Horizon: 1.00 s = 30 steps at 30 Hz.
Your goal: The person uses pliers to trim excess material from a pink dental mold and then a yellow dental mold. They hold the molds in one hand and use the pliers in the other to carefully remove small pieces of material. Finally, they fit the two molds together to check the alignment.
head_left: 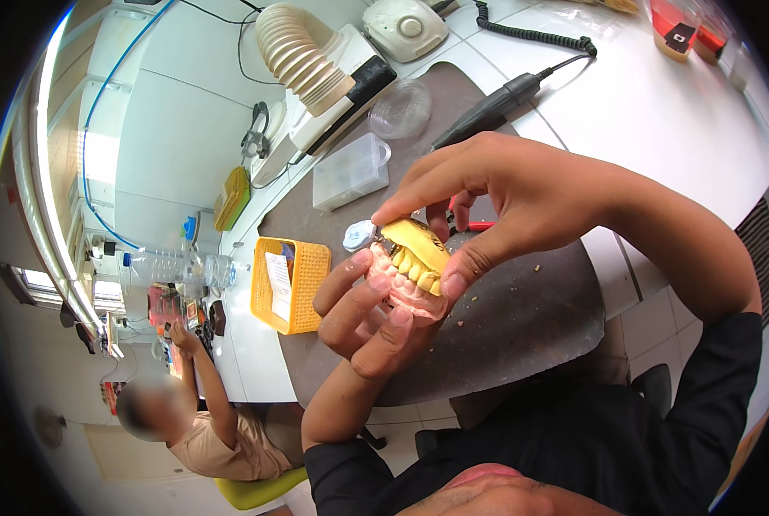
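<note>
From below, my left hand [363, 331] grips a pink dental cast [419, 301], its fingers bent around the base and side. A yellow dental cast [417, 241] is pinched in my right hand [509, 202], between the thumb at its near end and fingers on its far side. The two casts meet at their teeth, the yellow one above the pink. Just beyond them sits a small pale blue-white piece [360, 235], too small to make out. Part of a red object [481, 226] shows behind my right hand.
The dark mat [522, 344] carries scattered crumbs, a clear plastic box [350, 181] and a round clear container [400, 109]. A yellow basket [292, 328] stands left. A rotary handpiece [496, 105] and a ribbed suction hose [303, 56] lie farther off. Another person [230, 443] sits left.
</note>
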Motion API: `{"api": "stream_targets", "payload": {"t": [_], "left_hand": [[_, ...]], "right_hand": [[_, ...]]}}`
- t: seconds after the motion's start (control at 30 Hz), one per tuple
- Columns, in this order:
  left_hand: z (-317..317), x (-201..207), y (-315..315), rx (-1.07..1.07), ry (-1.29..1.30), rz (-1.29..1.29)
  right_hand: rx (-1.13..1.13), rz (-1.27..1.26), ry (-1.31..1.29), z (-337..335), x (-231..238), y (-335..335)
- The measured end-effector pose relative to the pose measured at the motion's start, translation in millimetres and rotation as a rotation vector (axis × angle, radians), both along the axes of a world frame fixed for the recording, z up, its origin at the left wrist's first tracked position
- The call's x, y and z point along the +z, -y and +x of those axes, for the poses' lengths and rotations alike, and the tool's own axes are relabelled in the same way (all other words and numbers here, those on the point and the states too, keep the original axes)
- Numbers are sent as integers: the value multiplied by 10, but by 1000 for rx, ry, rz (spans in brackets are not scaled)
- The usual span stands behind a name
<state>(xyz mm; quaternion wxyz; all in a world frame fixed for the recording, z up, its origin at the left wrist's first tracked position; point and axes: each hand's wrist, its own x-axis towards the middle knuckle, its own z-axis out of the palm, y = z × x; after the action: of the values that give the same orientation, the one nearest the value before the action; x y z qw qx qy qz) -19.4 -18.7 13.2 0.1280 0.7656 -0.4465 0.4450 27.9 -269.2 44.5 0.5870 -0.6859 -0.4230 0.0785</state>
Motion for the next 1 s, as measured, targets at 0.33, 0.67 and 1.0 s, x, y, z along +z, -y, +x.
{"api": "stream_targets", "payload": {"t": [0.33, 0.67, 1.0], "left_hand": [[-46, 34, -19, 22, -8, 25], [-49, 73, -41, -14, -13, 4], [24, 12, -31, -96, -92, -81]], "right_hand": [[11, 42, 5, -12, 4, -18], [-28, 81, 83, -23, 4, -25], [-65, 88, 84, 1, -11, -18]]}}
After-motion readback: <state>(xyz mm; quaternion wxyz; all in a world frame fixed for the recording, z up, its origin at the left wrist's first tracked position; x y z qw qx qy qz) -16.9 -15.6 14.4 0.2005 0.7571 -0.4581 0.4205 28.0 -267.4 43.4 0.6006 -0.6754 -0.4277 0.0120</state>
